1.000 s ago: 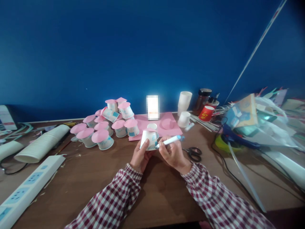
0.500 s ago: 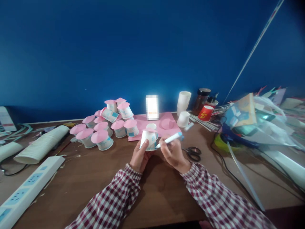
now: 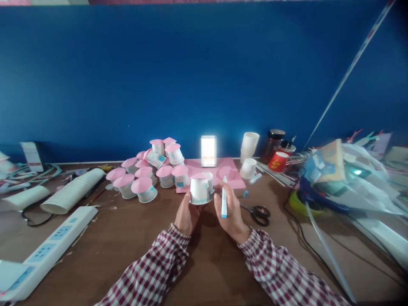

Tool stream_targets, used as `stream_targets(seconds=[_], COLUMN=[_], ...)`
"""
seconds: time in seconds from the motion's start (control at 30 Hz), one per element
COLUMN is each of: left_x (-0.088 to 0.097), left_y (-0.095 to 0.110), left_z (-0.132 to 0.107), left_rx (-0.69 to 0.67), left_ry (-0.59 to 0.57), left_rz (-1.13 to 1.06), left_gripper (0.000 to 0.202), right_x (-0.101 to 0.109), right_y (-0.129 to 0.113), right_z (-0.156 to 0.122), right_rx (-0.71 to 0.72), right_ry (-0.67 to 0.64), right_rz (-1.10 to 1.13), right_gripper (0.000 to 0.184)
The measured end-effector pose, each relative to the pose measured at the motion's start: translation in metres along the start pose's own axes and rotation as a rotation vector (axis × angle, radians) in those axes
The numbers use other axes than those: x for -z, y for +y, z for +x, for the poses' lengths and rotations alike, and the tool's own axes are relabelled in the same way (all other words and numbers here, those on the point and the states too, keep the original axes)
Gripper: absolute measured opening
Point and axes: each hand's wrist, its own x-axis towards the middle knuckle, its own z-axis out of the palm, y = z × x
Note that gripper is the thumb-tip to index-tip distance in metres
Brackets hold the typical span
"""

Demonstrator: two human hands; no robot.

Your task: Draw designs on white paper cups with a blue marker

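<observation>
My left hand (image 3: 185, 214) grips an upturned white paper cup (image 3: 200, 190) with a pink top and a blue zigzag band near its rim, held just above the brown table (image 3: 127, 238). My right hand (image 3: 230, 210) is closed round a white marker (image 3: 224, 197) that stands nearly upright, its blue tip pointing down, a little to the right of the cup. A small blue cap (image 3: 245, 194) lies on the table beside that hand. Behind the cup lies a pink paper sheet (image 3: 234, 182).
A heap of several pink-topped cups (image 3: 149, 172) sits left of the cup. Black scissors (image 3: 260, 213) lie right of my right hand. A sleeve of stacked white cups (image 3: 72, 196) and a white power strip (image 3: 54, 246) lie at left. White cups (image 3: 249, 146), a red cup (image 3: 278, 161), a dark jar and piled bags crowd the right.
The marker has come off the cup's side and swung from lying slanted to nearly upright. The cup has turned level in my left hand. The camera tilted up slightly.
</observation>
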Motion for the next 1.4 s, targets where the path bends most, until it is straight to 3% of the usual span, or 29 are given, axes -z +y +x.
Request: stream_targets(seconds=[0.13, 0.5, 0.87, 1.0, 1.23, 1.3, 1.4], left_x=[-0.001, 0.012, 0.012, 0.009, 0.016, 0.018, 0.020], left_y=[-0.001, -0.006, 0.002, 0.004, 0.000, 0.001, 0.009], left_z=[-0.002, -0.001, -0.006, -0.012, -0.017, -0.017, -0.017], left_rx=[-0.051, -0.288, -0.333, -0.295, -0.296, -0.229, -0.005], left_ry=[0.036, 0.039, 0.009, -0.030, 0.030, 0.051, 0.073], left_rz=[0.064, 0.361, 0.494, 0.514, 0.492, 0.393, 0.142], left_gripper=[0.040, 0.031, 0.035, 0.037, 0.041, 0.040, 0.033], right_x=[-0.004, -0.004, -0.001, -0.003, -0.007, -0.006, -0.003], right_y=[0.003, 0.005, 0.008, 0.012, 0.019, 0.019, 0.019], right_z=[-0.005, -0.006, -0.002, -0.002, -0.005, -0.005, -0.005], right_rx=[0.017, -0.001, 0.002, 0.004, 0.003, -0.003, -0.004], right_ry=[-0.068, -0.084, -0.128, -0.126, -0.047, -0.032, -0.034], right_rz=[0.012, -0.016, -0.010, -0.050, -0.109, -0.127, -0.149], right_gripper=[0.027, 0.033, 0.030, 0.030, 0.032, 0.032, 0.033])
